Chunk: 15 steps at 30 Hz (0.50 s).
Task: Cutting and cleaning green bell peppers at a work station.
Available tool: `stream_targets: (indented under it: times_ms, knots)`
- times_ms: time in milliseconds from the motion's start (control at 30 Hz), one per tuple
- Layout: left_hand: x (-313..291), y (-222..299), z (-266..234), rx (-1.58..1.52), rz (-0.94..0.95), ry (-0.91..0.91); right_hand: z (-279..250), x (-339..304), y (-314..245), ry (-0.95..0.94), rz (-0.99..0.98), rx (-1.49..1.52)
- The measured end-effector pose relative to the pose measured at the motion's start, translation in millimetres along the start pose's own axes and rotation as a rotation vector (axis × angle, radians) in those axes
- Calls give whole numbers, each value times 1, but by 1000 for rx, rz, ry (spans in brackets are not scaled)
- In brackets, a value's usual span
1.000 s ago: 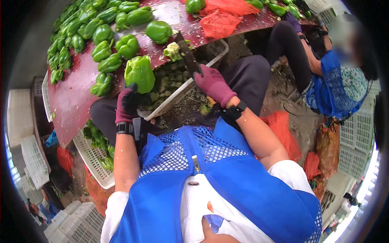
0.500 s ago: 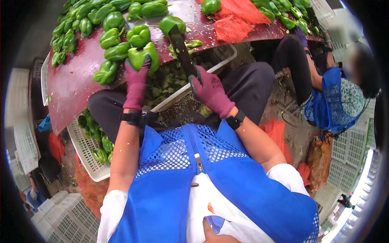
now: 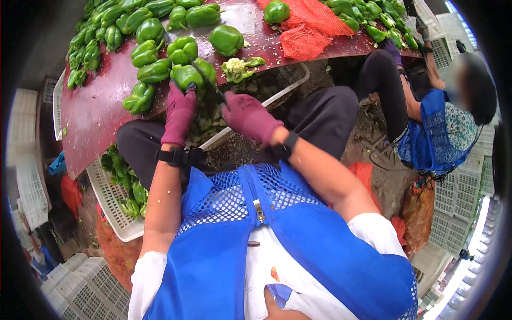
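Note:
My left hand [image 3: 180, 109], in a purple-red glove with dark fingertips, is closed on a green bell pepper [image 3: 184, 76] at the table's near edge. My right hand [image 3: 249, 116], gloved alike, grips a dark-bladed knife [image 3: 207, 76]. Its blade slants up and left across the right side of the held pepper; whether it has cut in is hard to tell. Beyond the knife a whole green pepper [image 3: 226, 40] rests on the table, with a pale, seedy pepper core [image 3: 236, 69] in front of it. More peppers [image 3: 154, 70] lie close left of the held one.
The dark red table [image 3: 101, 128] bears many peppers and red mesh netting [image 3: 304, 40]. Below its edge sits a white crate [image 3: 213, 140] of green scraps, between my knees. Another white crate [image 3: 114, 213] of peppers stands at left. A co-worker in a blue vest [image 3: 434, 130] sits at right.
The knife has moved left, from the far pepper to the one in my left hand. That far pepper now stands free, and the seedy core shows in front of it.

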<state>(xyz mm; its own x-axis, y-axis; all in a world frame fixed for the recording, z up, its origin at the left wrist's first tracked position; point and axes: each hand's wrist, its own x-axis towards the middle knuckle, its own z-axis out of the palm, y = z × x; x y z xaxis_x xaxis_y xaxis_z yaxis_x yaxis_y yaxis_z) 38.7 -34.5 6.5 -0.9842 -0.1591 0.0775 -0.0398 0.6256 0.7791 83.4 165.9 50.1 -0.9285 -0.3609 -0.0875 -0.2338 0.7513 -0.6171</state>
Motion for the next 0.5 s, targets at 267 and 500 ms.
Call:
stream_targets:
  times_ms: [267, 500]
  knots:
    - [17, 3, -18, -156, -194, -37, 3, 10, -22, -88, -45, -71]
    - [0, -20, -47, -1056, -340, -220, 23, 2, 21, -26, 52, 219]
